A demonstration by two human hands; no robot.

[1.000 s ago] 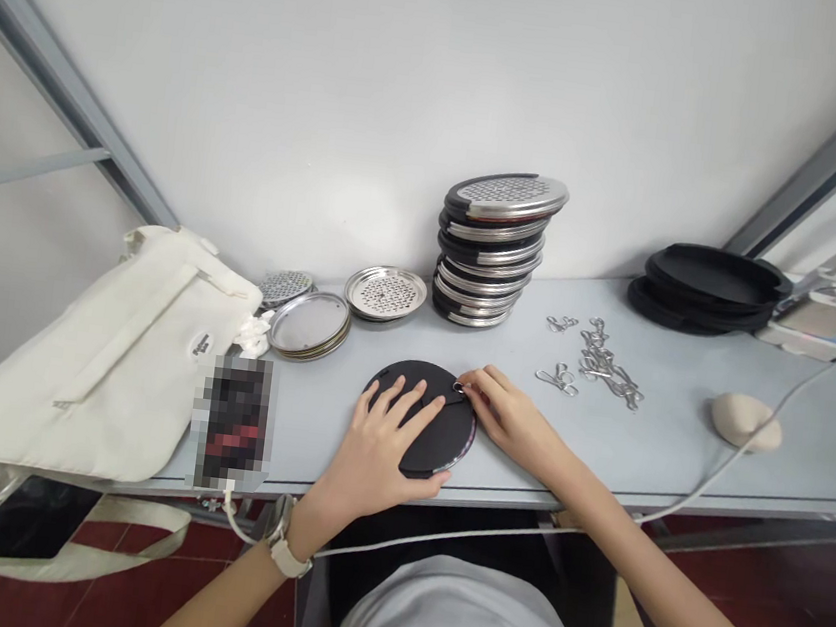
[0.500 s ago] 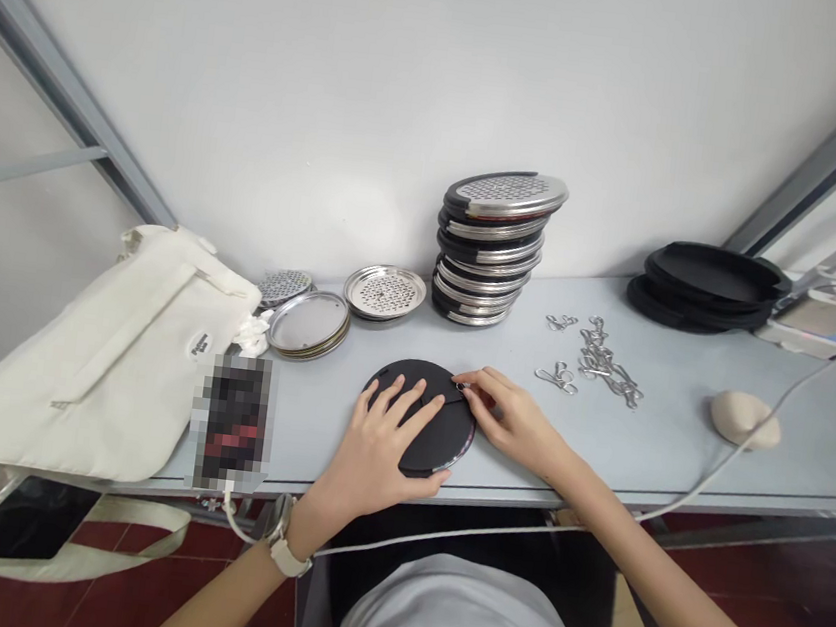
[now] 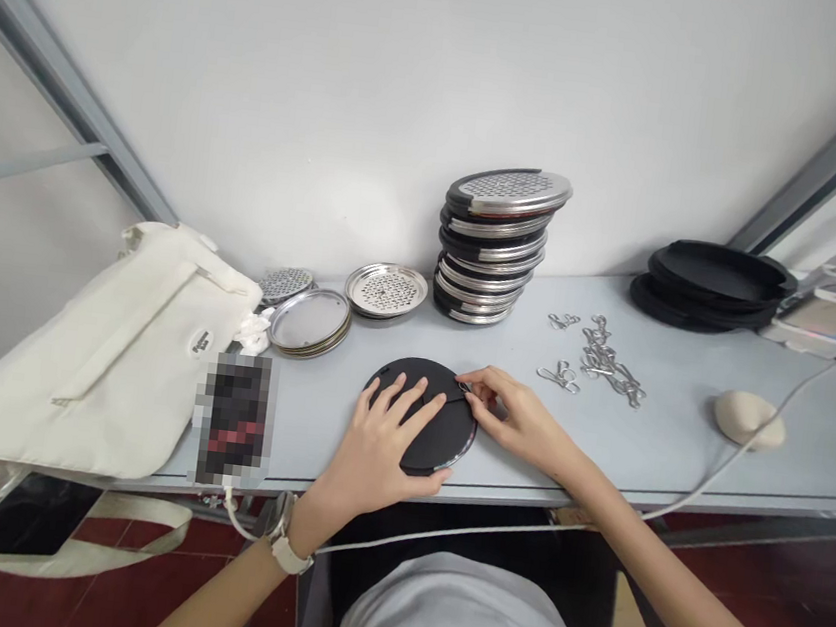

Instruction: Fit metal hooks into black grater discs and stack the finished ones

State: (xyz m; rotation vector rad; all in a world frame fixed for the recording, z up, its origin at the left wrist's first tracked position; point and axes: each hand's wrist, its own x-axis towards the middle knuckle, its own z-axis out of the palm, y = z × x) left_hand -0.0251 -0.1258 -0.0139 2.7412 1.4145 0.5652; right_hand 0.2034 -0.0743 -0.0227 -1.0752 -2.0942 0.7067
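Note:
A round black disc point(image 3: 440, 445) with a straight seam across it and a shiny strip along its lower right rim lies near the table's front edge. Spread over its left side, the fingers of my left hand point(image 3: 377, 445) press flat, with the thumb by the near rim. At the upper right rim, my right hand point(image 3: 516, 415) is closed, thumb and fingertips pinching a small metal wire clip point(image 3: 463, 387) against the disc. Its far end is hidden by the fingers. To the right lie loose wire clips point(image 3: 609, 360), several tangled together, and a smaller group point(image 3: 560, 374) nearer me.
Behind the disc rises a leaning stack of black-and-silver grater discs point(image 3: 492, 252). Perforated metal plates point(image 3: 385, 292) and plain metal discs point(image 3: 310, 319) lie left of it. Black round trays point(image 3: 715, 287), a beige rounded object point(image 3: 749, 420), a white cable point(image 3: 704, 487) and a cream bag point(image 3: 103, 358) surround the work area.
My right fingertips have shifted slightly at the disc's rim, and the clip sits at a somewhat different angle. My left hand stays on the disc.

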